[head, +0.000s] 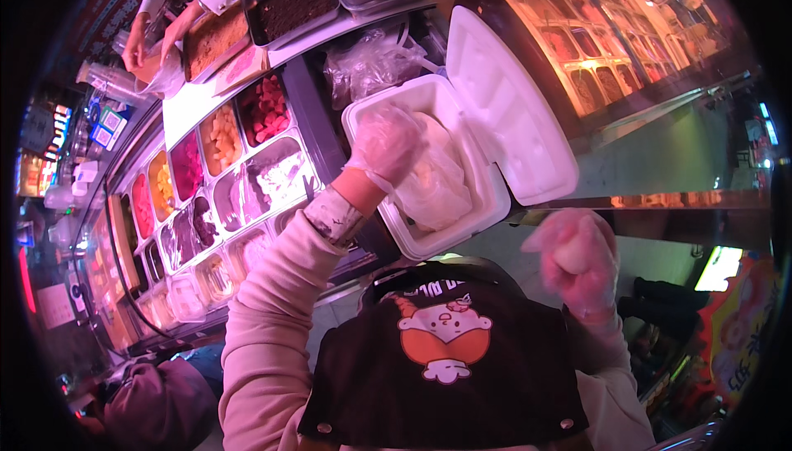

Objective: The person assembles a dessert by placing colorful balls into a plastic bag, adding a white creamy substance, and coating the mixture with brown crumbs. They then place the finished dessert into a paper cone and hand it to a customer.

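Observation:
An open white foam box (495, 222) stands before me, with a clear plastic bag of pale, soft-looking food (433, 194) inside. Over the box's left part is my left hand (388, 141) in a clear plastic glove, fingers curled; whether it grips anything cannot be told. My right hand (575, 256), also gloved, is raised to the right of the box, with its fingers curled around a whitish rounded lump (572, 256). The hand is slightly blurred. The hinged foam lid (513, 110) leans back on the box's far right side.
Left of the box is a counter of metal tubs, including red fruit cubes (266, 110) and yellow cubes (221, 138). A crumpled plastic bag (371, 64) lies behind the box. Trays of dark crumbs (294, 8) stand farther back, near another person's hands (151, 48). A person in purple (161, 404) is at lower left.

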Motion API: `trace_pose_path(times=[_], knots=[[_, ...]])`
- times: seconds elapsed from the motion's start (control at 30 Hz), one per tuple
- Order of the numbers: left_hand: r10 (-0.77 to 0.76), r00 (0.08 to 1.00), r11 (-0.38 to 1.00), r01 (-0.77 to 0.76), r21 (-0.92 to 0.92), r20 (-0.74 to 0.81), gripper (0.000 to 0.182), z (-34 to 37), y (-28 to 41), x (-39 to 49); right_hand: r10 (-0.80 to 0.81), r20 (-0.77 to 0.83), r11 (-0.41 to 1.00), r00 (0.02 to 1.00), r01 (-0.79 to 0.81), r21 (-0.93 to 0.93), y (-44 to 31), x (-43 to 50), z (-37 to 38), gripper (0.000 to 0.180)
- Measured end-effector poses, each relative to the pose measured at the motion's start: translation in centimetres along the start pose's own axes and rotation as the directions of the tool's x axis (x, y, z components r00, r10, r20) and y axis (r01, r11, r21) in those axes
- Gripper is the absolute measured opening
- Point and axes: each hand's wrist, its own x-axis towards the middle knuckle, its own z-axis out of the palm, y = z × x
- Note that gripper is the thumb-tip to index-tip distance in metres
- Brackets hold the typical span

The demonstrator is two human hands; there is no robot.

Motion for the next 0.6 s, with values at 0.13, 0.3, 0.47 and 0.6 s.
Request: trace_pose_path(times=[0.13,0.3,0.47,0.6], knots=[[-0.122,0.987,0.987,0.132,0.094,-0.102,0.023,4.0,-1.5,0.1,-0.227,-0.391,0.94,0.892,0.096,-0.326,1.8,-4.1,-0.2,0.04],[0.229,0.97,0.528,-0.057,-0.847,0.077,0.037,8.0,4.0,-2.2,-0.122,-0.35,0.97,0.929,0.037,-0.241,4.2,-2.8,0.1,0.07],[0.264,0.875,0.629,0.163,-0.76,0.406,0.063,5.4,7.8,-5.9,-0.038,-0.276,0.976,0.961,-0.024,-0.218,5.2,-2.7,2.5,0.064],[-0.267,0.958,-0.268,0.03,-0.963,0.104,0.069,0.8,4.8,-9.6,0.194,0.095,0.949,0.976,-0.162,-0.27,5.3,-5.1,5.9,0.047]])
